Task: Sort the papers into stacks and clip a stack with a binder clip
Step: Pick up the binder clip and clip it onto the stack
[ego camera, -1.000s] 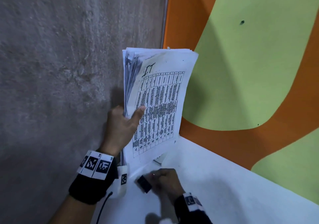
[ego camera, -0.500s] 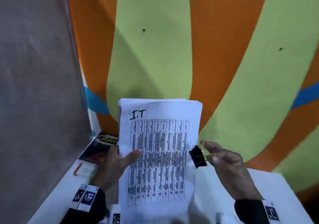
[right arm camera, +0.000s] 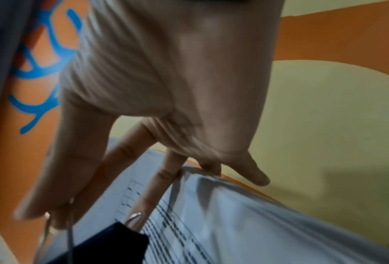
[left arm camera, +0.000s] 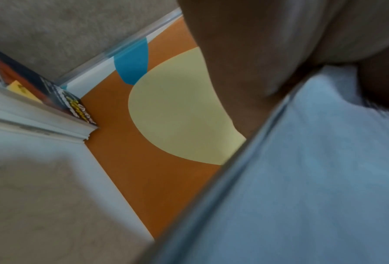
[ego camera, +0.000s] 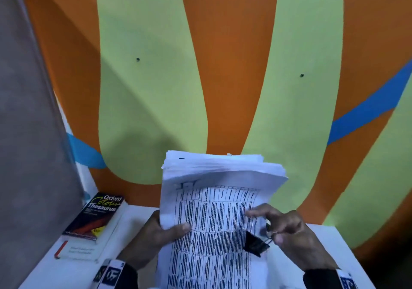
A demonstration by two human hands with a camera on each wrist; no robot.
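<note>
A thick stack of white papers (ego camera: 214,222) with a printed table on top stands tilted above the white table (ego camera: 323,244). My left hand (ego camera: 156,237) grips its left edge, thumb across the front sheet. My right hand (ego camera: 287,235) pinches the wire handles of a black binder clip (ego camera: 255,243) at the stack's right edge. The clip's black body lies over the front sheet. In the right wrist view the binder clip (right arm camera: 105,244) sits below my fingers against the papers (right arm camera: 234,223). The left wrist view shows blurred papers (left arm camera: 302,178) close up.
A dark Oxford thesaurus (ego camera: 95,216) lies on another white book (ego camera: 75,249) at the table's left, beside a grey partition (ego camera: 33,132). An orange, green and blue painted wall (ego camera: 223,66) rises right behind the table.
The stack has tipped back so its top edge shows. My right hand has brought the binder clip from beside the right edge onto the stack. The camera has moved closer.
</note>
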